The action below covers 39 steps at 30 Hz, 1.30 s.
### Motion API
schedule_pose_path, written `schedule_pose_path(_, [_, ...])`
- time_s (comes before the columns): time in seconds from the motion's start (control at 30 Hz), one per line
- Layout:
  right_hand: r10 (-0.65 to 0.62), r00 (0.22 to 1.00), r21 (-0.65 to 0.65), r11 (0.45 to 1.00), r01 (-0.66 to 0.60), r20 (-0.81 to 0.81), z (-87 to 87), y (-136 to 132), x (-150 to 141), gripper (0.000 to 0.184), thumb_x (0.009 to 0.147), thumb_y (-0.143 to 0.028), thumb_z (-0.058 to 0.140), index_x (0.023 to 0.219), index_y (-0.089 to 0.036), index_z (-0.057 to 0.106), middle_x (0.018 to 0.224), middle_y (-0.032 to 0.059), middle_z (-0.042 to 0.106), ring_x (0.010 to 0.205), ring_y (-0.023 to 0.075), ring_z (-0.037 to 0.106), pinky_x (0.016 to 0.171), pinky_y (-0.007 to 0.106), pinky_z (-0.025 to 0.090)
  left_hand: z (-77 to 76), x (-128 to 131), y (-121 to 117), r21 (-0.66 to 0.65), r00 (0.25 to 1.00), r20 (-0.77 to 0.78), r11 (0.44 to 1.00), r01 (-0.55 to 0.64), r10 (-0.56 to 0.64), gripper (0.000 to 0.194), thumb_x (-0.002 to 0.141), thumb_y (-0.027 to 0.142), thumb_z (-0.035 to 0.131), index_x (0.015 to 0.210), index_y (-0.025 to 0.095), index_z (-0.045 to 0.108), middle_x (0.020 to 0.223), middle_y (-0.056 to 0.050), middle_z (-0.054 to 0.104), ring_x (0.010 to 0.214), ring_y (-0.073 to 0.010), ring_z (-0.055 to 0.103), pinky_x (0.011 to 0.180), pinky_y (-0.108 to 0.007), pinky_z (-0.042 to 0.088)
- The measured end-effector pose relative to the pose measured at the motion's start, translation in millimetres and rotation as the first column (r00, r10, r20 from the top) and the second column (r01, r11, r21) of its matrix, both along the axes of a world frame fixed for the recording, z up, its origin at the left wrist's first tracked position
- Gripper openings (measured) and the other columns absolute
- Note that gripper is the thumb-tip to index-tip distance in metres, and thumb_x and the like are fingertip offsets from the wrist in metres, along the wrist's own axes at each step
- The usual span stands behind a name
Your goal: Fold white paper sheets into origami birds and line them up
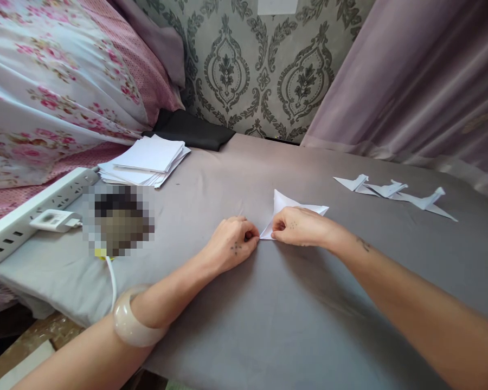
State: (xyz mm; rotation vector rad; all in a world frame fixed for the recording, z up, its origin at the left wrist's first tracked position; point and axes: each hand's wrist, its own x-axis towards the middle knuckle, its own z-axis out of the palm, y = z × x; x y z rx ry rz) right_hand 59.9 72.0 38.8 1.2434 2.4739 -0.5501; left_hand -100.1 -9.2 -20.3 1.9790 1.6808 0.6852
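A partly folded sheet of white paper [283, 202] lies on the grey cloth surface, with pointed corners at its top and right. My left hand [236, 242] pinches the paper's left corner between thumb and fingertips. Just to the right, my right hand [299, 225] is closed on the paper's lower edge, its fingers curled and pressed down. Part of the sheet is hidden under the right hand. Off to the right stand several folded paper figures [390, 189], in a row and touching or overlapping.
A stack of white paper [148, 162] lies at the back left, before a black folded item [195, 130]. Along the left edge runs a white power strip [61, 200] with a charger [56, 220] plugged in. Its white cable [113, 281] trails past a blurred-out object. A curtain [423, 81] hangs at right.
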Motion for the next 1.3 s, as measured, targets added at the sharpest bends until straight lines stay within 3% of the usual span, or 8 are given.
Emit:
schedule_pose_path(0.43, [-0.003, 0.998, -0.12, 0.993, 0.01, 0.055, -5.6, 17.0, -5.1, 0.014, 0.067, -0.027, 0.058, 0.07, -0.021, 0.07, 0.059, -0.0002, 0.057, 0.053, 0.0121, 0.05, 0.048, 0.024, 0.032, 5.0, 3.9, 2.7, -0.077, 0.998, 0.004, 0.995, -0.063, 0.064, 0.015, 0.08, 0.028, 0.061, 0.076, 0.018, 0.072, 0.078, -0.005, 0.067, 0.067, -0.0158, 0.06, 0.056, -0.024, 0.042])
schedule_pose_path(0.93, [-0.019, 0.997, -0.179, 0.983, 0.032, 0.071, -8.5, 28.8, -6.7, 0.016, 0.062, -0.029, 0.061, 0.072, -0.02, 0.071, 0.065, 0.0003, 0.06, 0.058, 0.0132, 0.052, 0.05, 0.025, 0.033, 13.4, 11.6, 5.2, -0.175, 0.988, 0.014, 0.973, -0.149, 0.154, 0.014, 0.075, 0.025, 0.057, 0.071, 0.016, 0.067, 0.068, -0.003, 0.068, 0.06, -0.0152, 0.059, 0.052, -0.024, 0.038])
schedule_pose_path(1.1, [-0.023, 0.998, -0.2, 0.979, 0.034, 0.058, -9.6, 30.7, -5.8, 0.02, 0.062, -0.029, 0.062, 0.078, -0.022, 0.073, 0.064, -0.0011, 0.059, 0.059, 0.013, 0.052, 0.051, 0.025, 0.034, 16.9, 5.9, 2.5, -0.195, 0.991, 0.058, 0.975, -0.111, 0.124, 0.018, 0.077, 0.023, 0.052, 0.077, 0.016, 0.069, 0.065, -0.001, 0.067, 0.058, -0.014, 0.058, 0.052, -0.023, 0.038])
schedule_pose_path(1.2, [-0.023, 0.998, -0.202, 0.979, 0.033, 0.054, -10.3, 31.3, -5.3, 0.02, 0.062, -0.03, 0.062, 0.076, -0.022, 0.073, 0.061, -0.0018, 0.056, 0.056, 0.0125, 0.05, 0.05, 0.025, 0.032, 12.9, 1.4, -1.6, -0.127, 0.993, 0.042, 0.987, -0.102, 0.108, 0.021, 0.077, 0.016, 0.05, 0.082, 0.017, 0.069, 0.068, -0.002, 0.066, 0.061, -0.0139, 0.058, 0.056, -0.024, 0.041])
schedule_pose_path(1.3, [-0.023, 0.998, -0.211, 0.977, 0.034, 0.053, -11.4, 33.0, -5.1, 0.017, 0.061, -0.03, 0.062, 0.073, -0.022, 0.072, 0.059, -0.0024, 0.055, 0.055, 0.012, 0.049, 0.049, 0.025, 0.032, 6.3, -0.2, -7.2, 0.038, 0.999, -0.054, 0.999, 0.007, -0.005, 0.025, 0.079, 0.011, 0.046, 0.088, 0.019, 0.069, 0.083, -0.004, 0.067, 0.077, -0.0166, 0.061, 0.067, -0.026, 0.045])
